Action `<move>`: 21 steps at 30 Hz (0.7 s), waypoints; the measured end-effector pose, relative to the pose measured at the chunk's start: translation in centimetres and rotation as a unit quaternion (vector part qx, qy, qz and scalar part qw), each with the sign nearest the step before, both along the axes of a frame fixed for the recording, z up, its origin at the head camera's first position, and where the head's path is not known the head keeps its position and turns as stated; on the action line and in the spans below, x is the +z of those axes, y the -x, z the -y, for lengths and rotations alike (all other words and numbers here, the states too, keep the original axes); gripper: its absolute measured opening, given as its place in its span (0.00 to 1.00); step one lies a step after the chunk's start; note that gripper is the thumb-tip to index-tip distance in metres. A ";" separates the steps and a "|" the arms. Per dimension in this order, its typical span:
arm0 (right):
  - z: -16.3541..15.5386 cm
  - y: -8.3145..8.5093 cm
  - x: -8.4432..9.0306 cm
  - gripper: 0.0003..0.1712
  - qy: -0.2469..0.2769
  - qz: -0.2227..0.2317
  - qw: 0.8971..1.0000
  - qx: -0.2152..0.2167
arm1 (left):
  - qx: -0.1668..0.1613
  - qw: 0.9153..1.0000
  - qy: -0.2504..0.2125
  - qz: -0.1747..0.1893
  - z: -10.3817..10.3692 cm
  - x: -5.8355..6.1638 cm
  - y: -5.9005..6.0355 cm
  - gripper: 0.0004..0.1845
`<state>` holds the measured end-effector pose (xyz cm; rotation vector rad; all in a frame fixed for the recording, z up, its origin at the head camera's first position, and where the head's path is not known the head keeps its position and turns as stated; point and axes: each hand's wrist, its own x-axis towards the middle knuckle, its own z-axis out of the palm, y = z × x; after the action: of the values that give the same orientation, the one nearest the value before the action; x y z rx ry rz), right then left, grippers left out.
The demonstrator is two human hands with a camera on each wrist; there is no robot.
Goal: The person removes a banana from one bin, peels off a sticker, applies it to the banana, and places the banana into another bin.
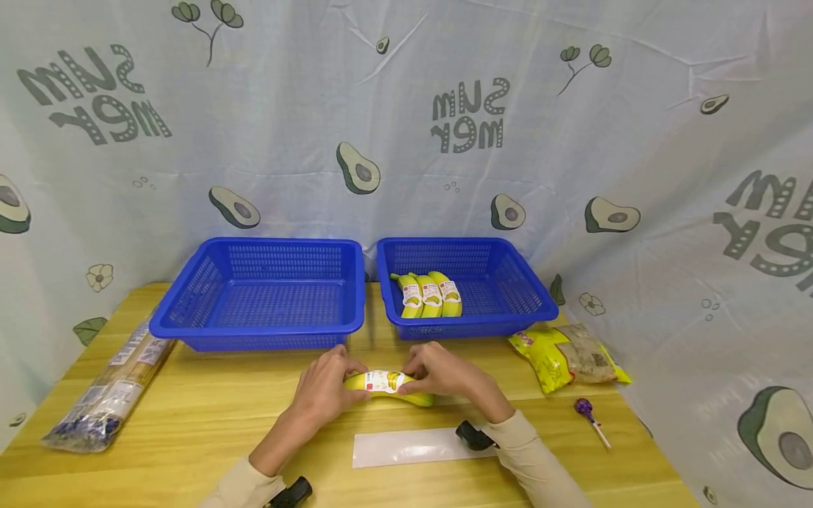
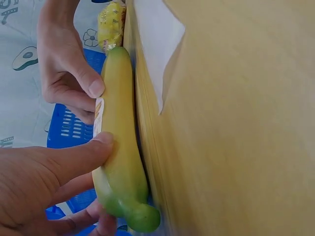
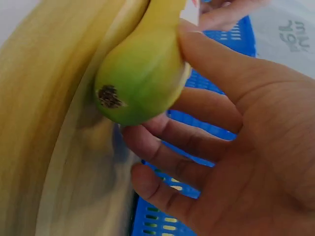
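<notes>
While both hands hold one banana [image 1: 389,388] at the front middle of the desk [image 1: 209,409], the step in hand seems to be the sticking of a label [image 1: 381,381] on it. The left hand [image 1: 324,388] grips the stalk end, with its thumb pressing beside the white label, as the left wrist view shows. The right hand [image 1: 444,372] is curled round the other end, and its fingers [image 3: 197,142] lie under the green tip. The banana rests on the desk, just in front of the two blue baskets.

The next move, I judge, calls for smoothing the label flat and then lifting the fruit to the right basket [image 1: 527,296], where three labelled bananas [image 1: 430,295] already lie side by side. The left basket [image 1: 190,310] holds nothing visible.

The label has red and yellow print, but it is too small to read. A white strip [image 1: 406,448] lies near the front edge. On the cloth behind, mirrored letters look like "SUMMER" [image 1: 470,116].
</notes>
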<state>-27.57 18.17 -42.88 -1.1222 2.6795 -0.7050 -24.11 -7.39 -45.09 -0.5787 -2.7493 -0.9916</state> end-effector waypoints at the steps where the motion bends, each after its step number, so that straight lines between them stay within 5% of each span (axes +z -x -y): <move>1: -0.2 0.0 0.1 0.11 -0.003 0.002 1.000 0.004 | -0.003 1.000 -0.003 0.007 0.0 0.1 0.0 0.19; 8: -1.2 -0.1 0.4 0.22 0.021 0.034 0.999 0.014 | -0.023 0.999 -0.003 0.028 0.0 0.3 -0.4 0.21; 21: 0.5 -0.3 0.3 0.19 0.096 0.052 0.994 0.014 | -0.027 0.999 -0.022 0.007 -0.2 0.6 -0.8 0.20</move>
<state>-27.27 17.71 -42.61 -1.1308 2.5474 -1.0054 -23.29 -7.23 -44.52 -0.6456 -2.7299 -1.0705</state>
